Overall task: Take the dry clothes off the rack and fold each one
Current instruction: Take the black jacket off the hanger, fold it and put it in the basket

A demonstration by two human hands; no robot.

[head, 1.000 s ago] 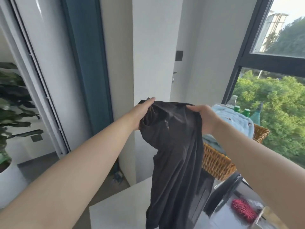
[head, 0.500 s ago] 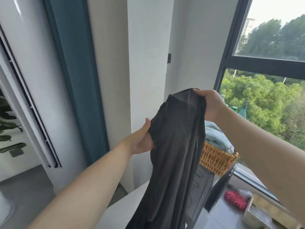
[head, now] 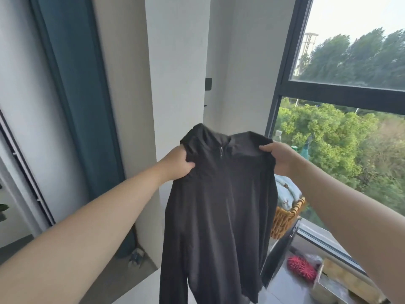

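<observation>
A dark grey zip-neck top (head: pixel 221 207) hangs spread out in front of me, collar up and zip facing me. My left hand (head: pixel 178 164) grips its left shoulder and my right hand (head: pixel 279 157) grips its right shoulder, both arms stretched forward. The body and sleeves hang straight down toward the white surface (head: pixel 135 292) below. No drying rack is in view.
A wicker basket (head: pixel 285 218) holding light blue cloth stands behind the top on the right, by the big window. Bottles (head: pixel 277 136) stand behind it. A red brush (head: pixel 301 267) and a box lie lower right. A white pillar and a teal curtain (head: pixel 76 102) stand ahead.
The top was bunched and twisted between my hands; now it is opened out flat, held by both shoulders. My left hand rose and moved left, my right hand dropped slightly.
</observation>
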